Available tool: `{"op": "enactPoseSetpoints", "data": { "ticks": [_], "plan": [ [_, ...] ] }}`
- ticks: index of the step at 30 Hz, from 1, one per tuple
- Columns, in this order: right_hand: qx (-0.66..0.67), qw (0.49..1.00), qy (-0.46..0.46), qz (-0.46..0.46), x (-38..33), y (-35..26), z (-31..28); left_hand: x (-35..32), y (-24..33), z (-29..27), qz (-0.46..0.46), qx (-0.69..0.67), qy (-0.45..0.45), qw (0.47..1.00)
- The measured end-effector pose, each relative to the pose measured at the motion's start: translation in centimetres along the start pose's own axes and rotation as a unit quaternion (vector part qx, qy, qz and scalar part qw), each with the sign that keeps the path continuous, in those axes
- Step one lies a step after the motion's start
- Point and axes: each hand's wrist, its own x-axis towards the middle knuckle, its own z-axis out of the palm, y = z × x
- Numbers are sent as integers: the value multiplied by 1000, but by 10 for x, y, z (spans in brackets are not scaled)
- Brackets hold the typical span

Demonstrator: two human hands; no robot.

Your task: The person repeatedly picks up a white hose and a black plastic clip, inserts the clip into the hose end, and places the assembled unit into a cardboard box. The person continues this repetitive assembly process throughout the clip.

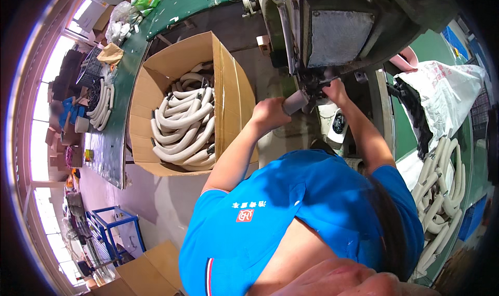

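Note:
My left hand (270, 115) is closed around a grey padded tube (295, 103), whose far end meets the dark metal fixture (311, 82) of a machine (340, 38). On the other side of that fixture, my right hand (335, 91) has its fingers curled in against the machine. What those fingers grip is too small and shadowed to make out. To my left, an open cardboard box (236, 88) holds several curved grey padded tubes (182, 121) with dark ends.
More padded tubes (439, 187) lie at the right by a white plastic sack (449, 90). Green-topped tables (127, 108) run along the left and far sides. A blue metal frame (112, 213) stands on the floor at lower left, near a flattened cardboard piece (150, 270).

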Motion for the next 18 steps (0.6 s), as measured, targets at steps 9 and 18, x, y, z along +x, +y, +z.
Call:
{"op": "enactPoseSetpoints", "data": {
  "ticks": [9, 18],
  "plan": [
    [537, 806, -36, 244, -20, -114, -49, -20, 4, -18, 86, -51, 45, 994],
    [463, 861, -110, 181, -24, -132, -51, -67, -22, 4, 43, -83, 36, 995]
  ]
}}
